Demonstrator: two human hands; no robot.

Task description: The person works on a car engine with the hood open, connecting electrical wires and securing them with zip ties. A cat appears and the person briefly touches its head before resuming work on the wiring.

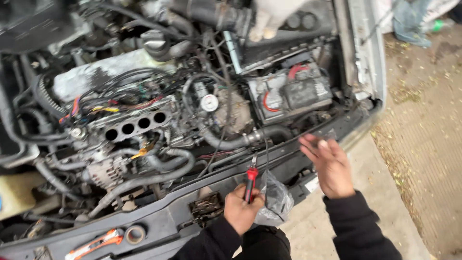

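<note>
Open engine bay, oily and crowded: ribbed black hoses, cast metal manifold with four round ports [135, 126] at 10 o'clock, boxy grey battery [291, 92] at 1 o'clock, concrete paving to the right. Left hand [242, 208], at 6 o'clock, fisted around a red-and-black-handled screwdriver [250, 179], tip up, with a crumpled clear plastic bag [275, 201] touching it. Right hand [328, 164] at 4 o'clock hovers over the black front panel [168, 216], fingers spread, holding nothing, motion-blurred.

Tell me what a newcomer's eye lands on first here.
First the open engine bay, with a row of four round ports left of centre. In front of it, the left hand grips a red-handled tool and a clear plastic bag, while the right hand hovers open over the front panel.
</note>
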